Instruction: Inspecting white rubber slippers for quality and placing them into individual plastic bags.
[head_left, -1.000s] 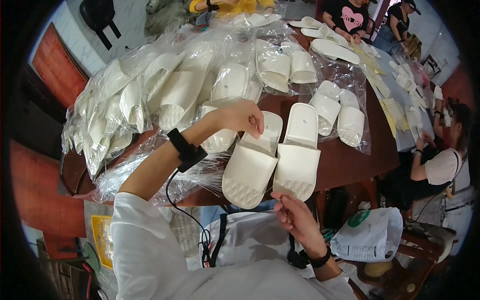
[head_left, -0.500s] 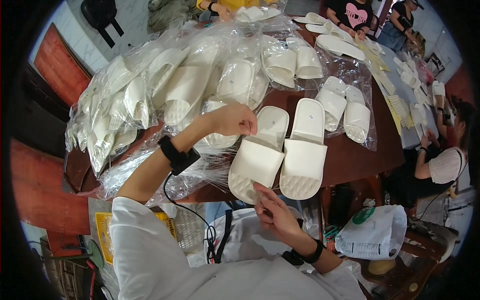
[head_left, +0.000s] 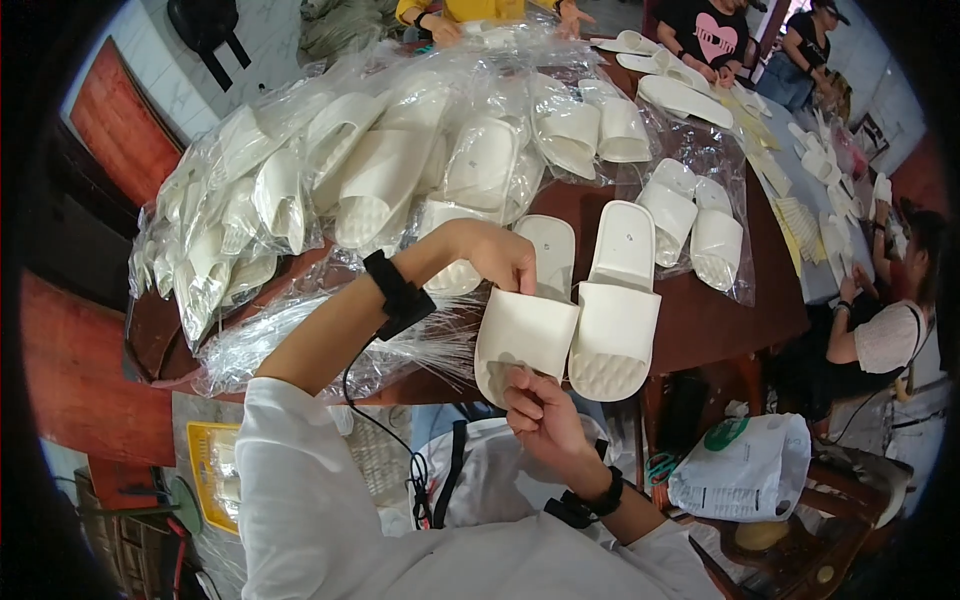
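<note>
A pair of white slide slippers lies side by side at the table's near edge, toes toward me. My left hand [head_left: 498,258] is bent over the left slipper [head_left: 528,330], fingers pressed together and tips dipping behind the strap's upper edge. What they pinch, if anything, is hidden. At the toe opening of that slipper, my right hand [head_left: 542,412] has its fingers curled and the index reaching under the strap. Whether it holds something small cannot be made out. The right slipper [head_left: 614,320] lies untouched beside it.
Bagged white slippers [head_left: 380,180] pile up at left on the brown table [head_left: 720,330]. A bagged pair [head_left: 690,220] lies at right. Loose clear bags [head_left: 330,335] are by my left forearm. A white plastic bag [head_left: 742,470] rests on a chair. People sit around.
My left hand has lowered, its fingers now inside the strap opening. My right hand has come up to the toe and curled more. The left slipper has turned slightly straighter.
</note>
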